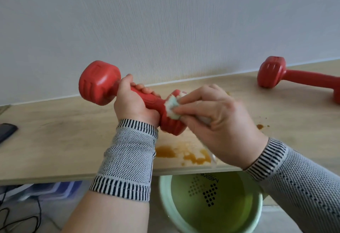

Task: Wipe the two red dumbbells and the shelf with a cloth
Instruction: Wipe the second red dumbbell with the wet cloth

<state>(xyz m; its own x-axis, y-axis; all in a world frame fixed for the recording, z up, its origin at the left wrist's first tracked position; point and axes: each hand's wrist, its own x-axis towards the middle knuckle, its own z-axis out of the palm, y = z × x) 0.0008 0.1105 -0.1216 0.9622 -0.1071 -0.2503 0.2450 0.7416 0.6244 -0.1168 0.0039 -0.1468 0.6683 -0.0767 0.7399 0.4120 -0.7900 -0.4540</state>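
Gripping the ribbed handle of a red dumbbell [128, 96], the left hand [133, 104] curls its fingers fully round the bar and holds it tilted above the shelf [73, 137], far head raised toward the wall [165, 21], near head low. The right hand [219, 120] pinches a pale, fluffy cloth [172, 108] between thumb and bent fingers, pressing it against the near head. Both wrists wear grey knit sleeves [127, 159] with striped cuffs. The shelf is a long plank of light wood-grain laminate, its back edge meeting the textured white wall; orange-brown stains [184, 154] lie near its front edge beneath the hands, with smaller specks [260, 126] to the right. A second dumbbell [294, 78] rests well apart at the right end, close to the wall, with open board between. Below the front edge sits a round green basin [165, 205]. A dark object [6, 131] lies at the left edge.
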